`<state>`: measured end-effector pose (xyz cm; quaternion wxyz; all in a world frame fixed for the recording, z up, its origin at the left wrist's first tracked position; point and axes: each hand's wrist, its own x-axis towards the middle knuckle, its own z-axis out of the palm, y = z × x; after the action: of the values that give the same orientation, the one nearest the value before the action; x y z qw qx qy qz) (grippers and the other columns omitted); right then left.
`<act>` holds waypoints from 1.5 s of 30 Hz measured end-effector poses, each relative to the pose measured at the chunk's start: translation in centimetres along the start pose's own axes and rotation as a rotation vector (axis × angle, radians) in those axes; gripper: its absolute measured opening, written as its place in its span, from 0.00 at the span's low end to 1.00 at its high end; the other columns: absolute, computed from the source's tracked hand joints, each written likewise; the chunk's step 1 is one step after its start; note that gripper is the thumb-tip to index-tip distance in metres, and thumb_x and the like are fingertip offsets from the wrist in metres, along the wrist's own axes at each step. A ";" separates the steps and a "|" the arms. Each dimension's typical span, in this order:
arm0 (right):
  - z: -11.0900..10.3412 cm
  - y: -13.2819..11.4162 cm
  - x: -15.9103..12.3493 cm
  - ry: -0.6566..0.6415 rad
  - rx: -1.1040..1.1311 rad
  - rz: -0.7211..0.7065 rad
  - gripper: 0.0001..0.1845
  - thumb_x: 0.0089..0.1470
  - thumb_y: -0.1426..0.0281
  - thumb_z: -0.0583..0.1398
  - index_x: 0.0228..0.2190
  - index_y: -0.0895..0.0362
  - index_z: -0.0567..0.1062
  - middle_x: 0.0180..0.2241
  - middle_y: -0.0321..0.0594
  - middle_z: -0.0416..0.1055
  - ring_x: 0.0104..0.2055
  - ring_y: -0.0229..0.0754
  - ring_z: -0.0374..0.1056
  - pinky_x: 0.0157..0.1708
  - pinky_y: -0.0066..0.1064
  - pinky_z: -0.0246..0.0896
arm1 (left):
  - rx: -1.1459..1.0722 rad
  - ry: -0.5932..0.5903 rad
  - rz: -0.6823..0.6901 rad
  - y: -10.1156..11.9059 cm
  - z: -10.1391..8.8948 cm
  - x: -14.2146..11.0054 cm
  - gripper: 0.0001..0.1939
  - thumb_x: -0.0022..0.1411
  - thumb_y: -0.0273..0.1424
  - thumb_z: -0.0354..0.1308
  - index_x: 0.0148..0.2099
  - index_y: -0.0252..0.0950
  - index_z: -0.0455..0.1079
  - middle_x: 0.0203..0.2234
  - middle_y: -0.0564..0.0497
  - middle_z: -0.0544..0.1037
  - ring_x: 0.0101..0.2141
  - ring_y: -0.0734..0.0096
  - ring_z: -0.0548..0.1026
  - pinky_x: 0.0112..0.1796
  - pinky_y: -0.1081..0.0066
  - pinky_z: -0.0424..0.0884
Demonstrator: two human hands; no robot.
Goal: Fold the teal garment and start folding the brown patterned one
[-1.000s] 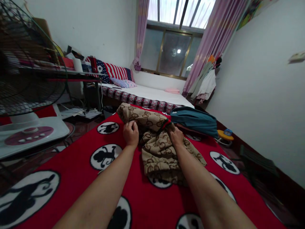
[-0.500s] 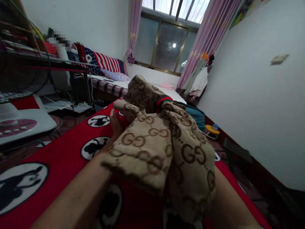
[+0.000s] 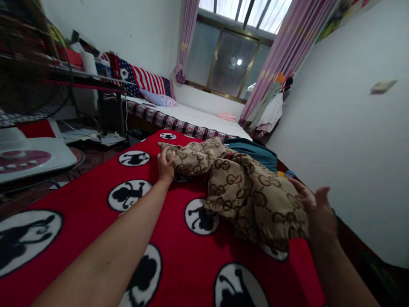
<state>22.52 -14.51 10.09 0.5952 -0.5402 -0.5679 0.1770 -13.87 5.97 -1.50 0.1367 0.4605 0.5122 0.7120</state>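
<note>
A tan garment (image 3: pixel 230 179) with a brown letter print and a small red-and-green stripe lies crumpled on a red blanket (image 3: pixel 179 251). At its far left end, my left hand (image 3: pixel 166 164) has its fingers closed over the cloth. My right hand (image 3: pixel 321 213) is by the garment's right edge, thumb spread away from the fingers. Its fingertips reach the cloth or come very near it; I cannot tell which. Just behind the garment is a folded teal cloth (image 3: pixel 255 150).
Left of the blanket stand a fan (image 3: pixel 28 85) and a cluttered desk (image 3: pixel 96 81). A bed (image 3: pixel 198 113) with pillows runs below the window. White clothes (image 3: pixel 271 111) hang by the curtain, and a wall closes off the right side.
The garment has dropped from in front of the camera onto the blanket and spread out. My right hand, hidden behind it before, now shows at its right edge with fingers apart.
</note>
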 end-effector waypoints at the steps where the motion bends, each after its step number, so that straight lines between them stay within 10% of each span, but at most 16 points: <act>1: -0.2 0.8 -1.1 0.016 -0.008 0.020 0.41 0.55 0.39 0.45 0.55 0.55 0.67 0.49 0.49 0.72 0.52 0.56 0.69 0.47 0.47 0.67 | 0.064 0.026 0.014 0.1 -0.2 -0.1 0.20 0.62 0.37 0.51 0.52 0.34 0.72 0.50 0.40 0.71 0.53 0.55 0.69 0.57 0.59 0.62; 6: 2.1 4.7 -4.4 -0.003 -0.445 -0.005 0.55 0.37 0.47 0.67 0.62 0.50 0.55 0.57 0.49 0.64 0.56 0.57 0.65 0.54 0.50 0.61 | 0.172 0.037 0.168 1.2 -0.1 -0.8 0.20 0.67 0.37 0.45 0.51 0.35 0.73 0.57 0.41 0.64 0.59 0.55 0.62 0.61 0.60 0.55; 14: 6.9 5.4 0.5 -0.274 -0.768 -0.100 0.49 0.42 0.56 0.65 0.61 0.57 0.54 0.56 0.55 0.64 0.58 0.57 0.62 0.53 0.46 0.59 | 0.541 -0.729 0.554 4.3 2.9 -6.0 0.34 0.56 0.53 0.58 0.58 0.39 0.68 0.58 0.41 0.67 0.57 0.50 0.64 0.56 0.54 0.60; 22: 9.4 8.3 0.0 0.008 -0.958 -0.179 0.34 0.45 0.78 0.52 0.56 0.65 0.59 0.36 0.53 0.74 0.38 0.55 0.70 0.37 0.40 0.60 | 0.652 -0.685 0.514 4.2 3.6 -6.3 0.28 0.58 0.49 0.59 0.57 0.41 0.68 0.47 0.45 0.72 0.47 0.56 0.69 0.48 0.62 0.66; 45: 8.5 9.2 -0.4 0.052 -0.832 -0.211 0.30 0.48 0.71 0.53 0.55 0.61 0.61 0.38 0.53 0.73 0.38 0.56 0.69 0.38 0.41 0.61 | 0.598 -0.654 0.526 3.6 3.5 -6.5 0.26 0.60 0.46 0.58 0.57 0.40 0.69 0.48 0.46 0.72 0.48 0.56 0.69 0.48 0.62 0.66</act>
<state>18.72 -7.83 0.14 0.3553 -0.6775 -0.6280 -0.1426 -6.57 2.17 -1.62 -0.0318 0.7913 0.4905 0.3637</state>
